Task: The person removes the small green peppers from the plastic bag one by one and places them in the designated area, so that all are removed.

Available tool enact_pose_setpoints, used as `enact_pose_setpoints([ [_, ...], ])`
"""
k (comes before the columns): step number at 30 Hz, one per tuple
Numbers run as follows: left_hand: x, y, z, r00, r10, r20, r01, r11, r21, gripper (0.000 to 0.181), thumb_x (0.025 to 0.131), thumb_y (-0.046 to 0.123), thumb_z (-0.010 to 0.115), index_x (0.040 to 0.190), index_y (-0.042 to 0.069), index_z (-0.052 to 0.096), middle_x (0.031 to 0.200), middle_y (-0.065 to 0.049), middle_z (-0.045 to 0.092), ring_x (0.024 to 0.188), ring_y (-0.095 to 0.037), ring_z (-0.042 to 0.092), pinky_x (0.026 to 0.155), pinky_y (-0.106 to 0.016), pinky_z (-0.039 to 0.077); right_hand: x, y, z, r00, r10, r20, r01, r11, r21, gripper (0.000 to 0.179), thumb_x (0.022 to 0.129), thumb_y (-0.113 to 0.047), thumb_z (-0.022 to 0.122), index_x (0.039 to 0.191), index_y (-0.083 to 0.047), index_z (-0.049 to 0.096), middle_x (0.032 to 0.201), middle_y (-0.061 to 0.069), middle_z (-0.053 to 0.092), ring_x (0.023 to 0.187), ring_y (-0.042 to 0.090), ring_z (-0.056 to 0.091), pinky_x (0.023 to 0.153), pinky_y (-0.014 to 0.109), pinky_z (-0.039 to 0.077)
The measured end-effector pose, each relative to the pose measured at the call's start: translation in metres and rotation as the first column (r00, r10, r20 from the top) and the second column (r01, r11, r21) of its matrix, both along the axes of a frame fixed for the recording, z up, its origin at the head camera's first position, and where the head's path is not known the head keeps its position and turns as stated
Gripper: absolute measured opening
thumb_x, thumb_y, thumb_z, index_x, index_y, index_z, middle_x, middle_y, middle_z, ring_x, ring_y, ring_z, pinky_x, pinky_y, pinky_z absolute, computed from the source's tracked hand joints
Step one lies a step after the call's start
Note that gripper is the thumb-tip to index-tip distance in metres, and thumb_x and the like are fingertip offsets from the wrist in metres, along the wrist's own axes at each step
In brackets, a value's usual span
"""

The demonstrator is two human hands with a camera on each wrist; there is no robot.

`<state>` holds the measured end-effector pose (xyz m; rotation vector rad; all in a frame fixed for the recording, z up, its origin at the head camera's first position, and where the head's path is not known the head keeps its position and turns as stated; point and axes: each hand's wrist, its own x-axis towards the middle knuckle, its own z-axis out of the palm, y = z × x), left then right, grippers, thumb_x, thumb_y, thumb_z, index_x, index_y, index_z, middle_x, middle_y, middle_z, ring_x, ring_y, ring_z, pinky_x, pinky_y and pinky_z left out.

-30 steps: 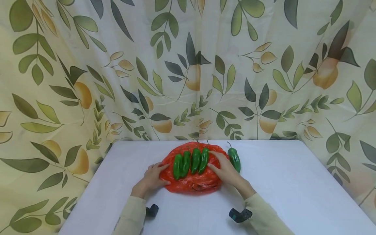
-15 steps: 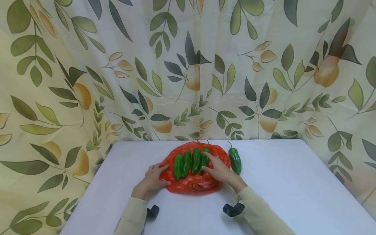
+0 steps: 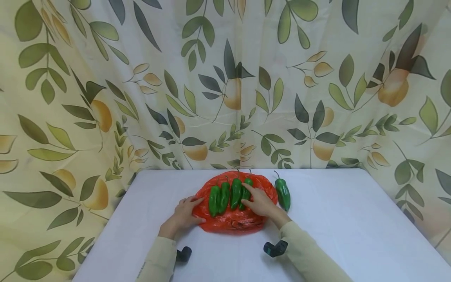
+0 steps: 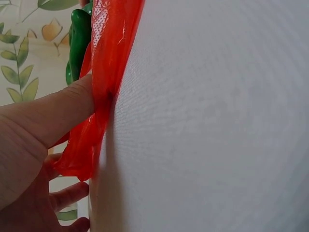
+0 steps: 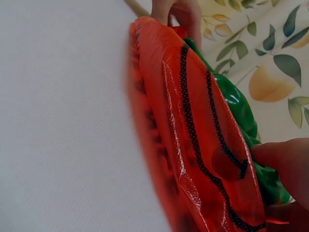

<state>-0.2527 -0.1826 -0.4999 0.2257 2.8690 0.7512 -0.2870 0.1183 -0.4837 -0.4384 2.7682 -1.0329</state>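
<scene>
A flattened red plastic bag point(image 3: 225, 225) lies on the table with several green peppers point(image 3: 236, 194) in a row on top. My left hand point(image 3: 183, 213) holds the bag's left edge; in the left wrist view its thumb point(image 4: 72, 104) presses the red plastic point(image 4: 113, 41), the other fingers behind. My right hand point(image 3: 260, 203) grips the rightmost pepper point(image 3: 248, 181) of the row, its fingers hiding part of it. In the right wrist view the thumb point(image 5: 285, 159) is against a green pepper point(image 5: 236, 101) above the bag point(image 5: 159, 82), which bears black printed lines.
Another green pepper point(image 3: 283, 194) lies on the white tabletop point(image 3: 327, 219), right of the bag. A leaf-and-fruit patterned curtain point(image 3: 225, 98) hangs behind the table. Each wrist carries a black camera mount point(image 3: 275, 248).
My right hand has moved left from beside the bag's right part onto the rightmost pepper of the row, uncovering the separate pepper. The left hand stays on the bag's edge.
</scene>
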Motion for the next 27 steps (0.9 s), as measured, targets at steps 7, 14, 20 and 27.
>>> enact_pose_setpoints([
  [7,-0.001,0.003,-0.001,1.0,-0.002,-0.003,0.002,1.0,0.02,0.078,0.082,0.035,0.083,0.151,0.023,0.049,0.158,-0.012,0.04,0.144,-0.04,0.033,0.106,-0.067,0.045,0.0,0.001,-0.003,1.0,-0.021,-0.023,0.021,1.0,0.014,0.065,0.097,-0.025,0.067,0.156,-0.017,0.039,0.153,0.019,0.049,0.143,0.047,0.04,0.112,0.071,0.036],
  [14,0.002,0.004,-0.003,1.0,-0.01,-0.001,0.01,1.0,0.011,0.079,0.082,0.036,0.083,0.151,0.023,0.049,0.157,-0.013,0.041,0.144,-0.041,0.033,0.106,-0.068,0.044,0.003,0.002,-0.009,0.998,-0.036,-0.041,0.036,0.999,-0.015,0.067,0.095,-0.024,0.072,0.154,-0.016,0.042,0.151,0.017,0.052,0.142,0.045,0.043,0.112,0.07,0.038],
  [20,0.002,0.003,0.001,1.0,-0.006,0.005,0.005,1.0,0.014,0.078,0.082,0.035,0.083,0.151,0.024,0.049,0.157,-0.012,0.04,0.144,-0.04,0.033,0.105,-0.067,0.046,0.004,0.002,-0.012,0.998,-0.049,-0.041,0.048,0.998,-0.036,0.068,0.093,-0.024,0.073,0.154,-0.018,0.042,0.151,0.015,0.052,0.143,0.044,0.043,0.111,0.069,0.038],
  [27,0.004,0.002,0.006,1.0,0.003,0.007,-0.003,1.0,0.017,0.078,0.082,0.035,0.083,0.152,0.023,0.049,0.158,-0.012,0.04,0.144,-0.041,0.033,0.104,-0.067,0.046,0.006,0.002,-0.01,0.998,-0.045,-0.044,0.043,0.998,-0.051,0.069,0.092,-0.024,0.074,0.154,-0.019,0.042,0.15,0.015,0.053,0.142,0.042,0.045,0.112,0.068,0.038],
])
